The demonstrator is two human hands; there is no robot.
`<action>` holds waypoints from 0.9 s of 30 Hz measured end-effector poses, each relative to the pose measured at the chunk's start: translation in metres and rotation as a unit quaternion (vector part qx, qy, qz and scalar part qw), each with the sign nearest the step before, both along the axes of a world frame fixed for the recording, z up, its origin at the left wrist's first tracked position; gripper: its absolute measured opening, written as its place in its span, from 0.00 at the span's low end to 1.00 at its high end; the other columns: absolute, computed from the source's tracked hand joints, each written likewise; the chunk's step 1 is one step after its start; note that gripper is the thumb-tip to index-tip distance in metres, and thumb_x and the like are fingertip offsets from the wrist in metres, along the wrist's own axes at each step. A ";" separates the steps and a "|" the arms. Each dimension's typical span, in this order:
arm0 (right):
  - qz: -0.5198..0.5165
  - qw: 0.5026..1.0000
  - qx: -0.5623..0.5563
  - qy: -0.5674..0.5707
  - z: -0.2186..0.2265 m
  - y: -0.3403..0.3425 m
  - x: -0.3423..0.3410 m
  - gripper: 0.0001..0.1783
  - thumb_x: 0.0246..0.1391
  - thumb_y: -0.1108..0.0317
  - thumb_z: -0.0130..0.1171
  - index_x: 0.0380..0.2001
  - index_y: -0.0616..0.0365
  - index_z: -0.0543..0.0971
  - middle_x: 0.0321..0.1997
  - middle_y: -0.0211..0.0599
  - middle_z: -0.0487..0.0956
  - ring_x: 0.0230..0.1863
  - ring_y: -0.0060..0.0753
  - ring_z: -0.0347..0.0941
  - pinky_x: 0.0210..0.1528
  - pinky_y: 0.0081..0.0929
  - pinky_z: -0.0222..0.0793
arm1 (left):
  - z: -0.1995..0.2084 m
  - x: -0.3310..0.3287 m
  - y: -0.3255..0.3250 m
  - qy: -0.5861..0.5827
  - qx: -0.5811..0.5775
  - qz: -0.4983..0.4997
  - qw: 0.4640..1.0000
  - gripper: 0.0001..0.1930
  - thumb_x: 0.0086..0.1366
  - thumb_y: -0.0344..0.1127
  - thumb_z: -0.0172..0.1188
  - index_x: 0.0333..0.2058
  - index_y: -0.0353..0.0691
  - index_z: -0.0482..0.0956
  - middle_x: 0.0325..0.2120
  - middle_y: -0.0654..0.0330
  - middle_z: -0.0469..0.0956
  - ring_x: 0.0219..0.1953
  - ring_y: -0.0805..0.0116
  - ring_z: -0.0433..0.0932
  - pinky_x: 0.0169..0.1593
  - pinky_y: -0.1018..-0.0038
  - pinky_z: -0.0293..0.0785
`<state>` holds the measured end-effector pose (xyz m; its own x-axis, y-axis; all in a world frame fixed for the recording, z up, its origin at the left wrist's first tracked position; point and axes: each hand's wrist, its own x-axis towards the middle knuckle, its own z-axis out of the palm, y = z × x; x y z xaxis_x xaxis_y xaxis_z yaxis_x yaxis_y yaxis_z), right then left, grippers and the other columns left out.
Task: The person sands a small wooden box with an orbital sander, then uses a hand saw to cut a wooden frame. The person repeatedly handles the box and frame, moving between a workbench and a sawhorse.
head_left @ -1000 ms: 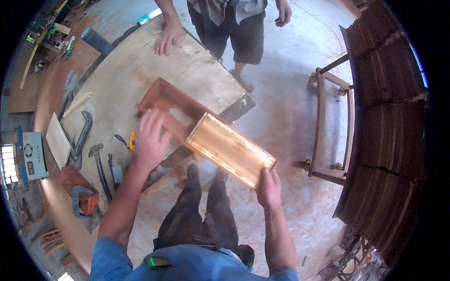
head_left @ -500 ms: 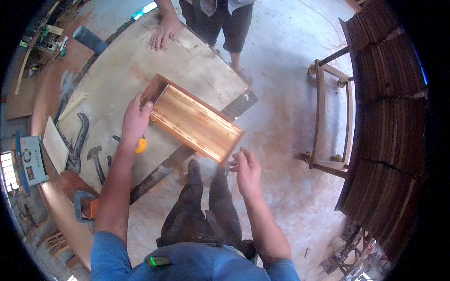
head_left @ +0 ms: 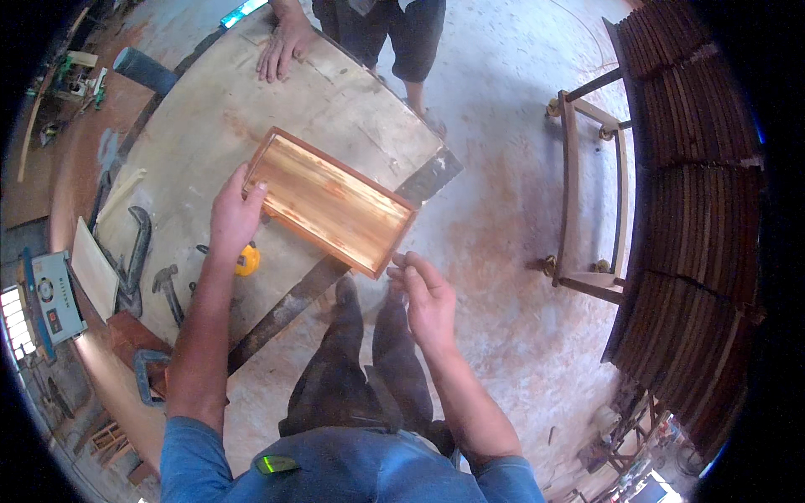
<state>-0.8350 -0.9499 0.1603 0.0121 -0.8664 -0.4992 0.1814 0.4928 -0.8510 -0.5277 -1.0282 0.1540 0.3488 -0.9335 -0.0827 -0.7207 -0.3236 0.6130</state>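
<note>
Shifted tableward — wooden tray (head_left: pixel 331 201), left hand (head_left: pixel 233 216).

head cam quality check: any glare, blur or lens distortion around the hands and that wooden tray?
Head view: strong fisheye, the worktable edge bows and black corners vignette the frame. Bright streaky sheen on the wooden tray floor, not blown out. Left hand and right hand look sharp, no motion smear. Even daylight with soft shadows; the stacked wood at right is dark.
</note>
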 end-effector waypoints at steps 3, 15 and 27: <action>0.013 1.000 -0.002 -0.004 0.009 0.000 0.002 0.18 0.66 0.68 0.49 0.52 0.71 0.75 0.54 0.48 0.78 0.51 0.36 0.77 0.51 0.31 0.73 | 0.004 0.000 -0.001 0.036 -0.004 -0.004 0.999 0.23 0.64 0.36 0.57 0.56 0.35 0.71 0.45 0.45 0.79 0.47 0.52 0.79 0.51 0.64 0.73; 0.107 0.992 -0.013 0.073 0.022 0.002 0.003 0.19 0.64 0.70 0.49 0.55 0.68 0.75 0.54 0.41 0.79 0.56 0.29 0.72 0.60 0.29 0.65 | 0.000 -0.001 -0.005 -0.014 -0.004 -0.011 1.000 0.22 0.64 0.37 0.57 0.55 0.34 0.72 0.45 0.44 0.79 0.48 0.50 0.79 0.52 0.63 0.72; 0.100 0.960 -0.058 0.256 0.005 -0.029 -0.005 0.24 0.64 0.62 0.51 0.59 0.65 0.70 0.49 0.49 0.79 0.51 0.40 0.75 0.55 0.32 0.67 | 0.006 -0.002 0.011 0.049 0.046 0.037 0.997 0.19 0.68 0.38 0.53 0.54 0.37 0.74 0.46 0.48 0.79 0.46 0.54 0.80 0.51 0.65 0.73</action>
